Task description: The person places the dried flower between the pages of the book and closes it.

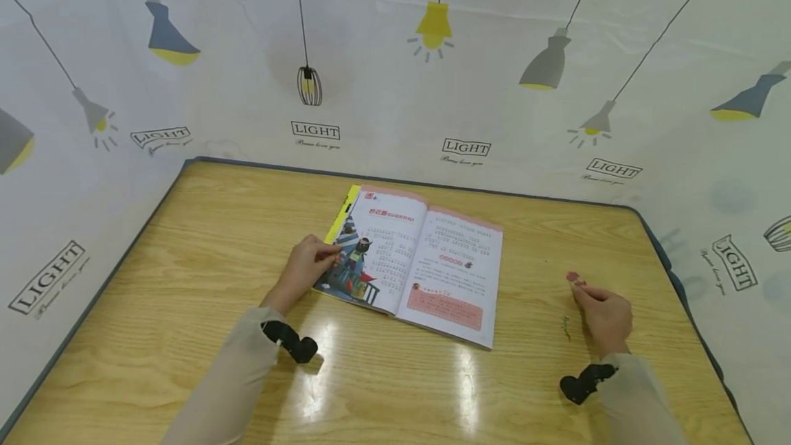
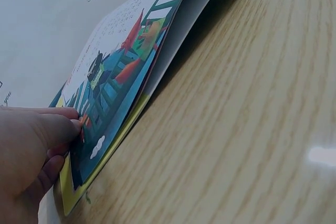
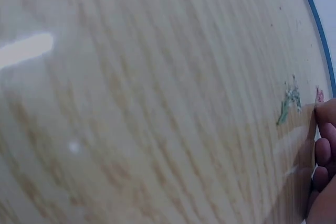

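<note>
An open book with printed text and a coloured picture lies near the middle of the table. My left hand pinches the left edge of its left-hand pages; in the left wrist view the thumb and fingers of that hand are at the illustrated page. Off to the book's right, my right hand pinches a small pink flower between thumb and forefinger. Beside that hand a small green sprig lies flat on the wood, seen also as the sprig in the right wrist view.
The wooden table has a dark blue edge along its back and sides. Behind it hangs a white cloth printed with lamps. Black wrist straps sit on both sleeves. Light glares off the table front.
</note>
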The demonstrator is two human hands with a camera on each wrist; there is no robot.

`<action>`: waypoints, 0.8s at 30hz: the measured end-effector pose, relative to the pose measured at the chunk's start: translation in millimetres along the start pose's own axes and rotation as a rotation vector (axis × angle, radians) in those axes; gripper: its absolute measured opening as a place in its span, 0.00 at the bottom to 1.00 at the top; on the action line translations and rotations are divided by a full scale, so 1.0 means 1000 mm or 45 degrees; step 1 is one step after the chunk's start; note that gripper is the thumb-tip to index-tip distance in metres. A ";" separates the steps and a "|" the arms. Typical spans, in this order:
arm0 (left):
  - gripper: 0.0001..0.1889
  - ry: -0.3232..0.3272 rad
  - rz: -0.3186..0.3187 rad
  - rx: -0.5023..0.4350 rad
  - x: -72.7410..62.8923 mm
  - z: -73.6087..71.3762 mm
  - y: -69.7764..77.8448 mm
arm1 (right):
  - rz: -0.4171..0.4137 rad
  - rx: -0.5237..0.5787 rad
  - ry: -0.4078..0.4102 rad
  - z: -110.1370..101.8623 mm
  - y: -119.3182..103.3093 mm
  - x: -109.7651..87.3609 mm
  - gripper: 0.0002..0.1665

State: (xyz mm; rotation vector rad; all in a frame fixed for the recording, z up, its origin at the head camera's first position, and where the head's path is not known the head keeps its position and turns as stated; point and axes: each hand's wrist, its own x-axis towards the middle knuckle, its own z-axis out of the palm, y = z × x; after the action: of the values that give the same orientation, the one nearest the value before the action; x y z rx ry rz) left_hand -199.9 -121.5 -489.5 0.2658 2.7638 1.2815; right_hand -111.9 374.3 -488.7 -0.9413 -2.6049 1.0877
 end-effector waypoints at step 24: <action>0.13 -0.004 -0.027 -0.018 0.001 0.001 -0.003 | 0.145 0.066 -0.065 -0.009 -0.011 0.000 0.24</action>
State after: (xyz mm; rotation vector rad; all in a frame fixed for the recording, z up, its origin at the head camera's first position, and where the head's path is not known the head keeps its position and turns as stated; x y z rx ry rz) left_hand -201.1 -122.3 -492.9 0.2361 2.7463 1.2937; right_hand -114.2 373.8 -474.5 -1.0757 -2.5771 1.2158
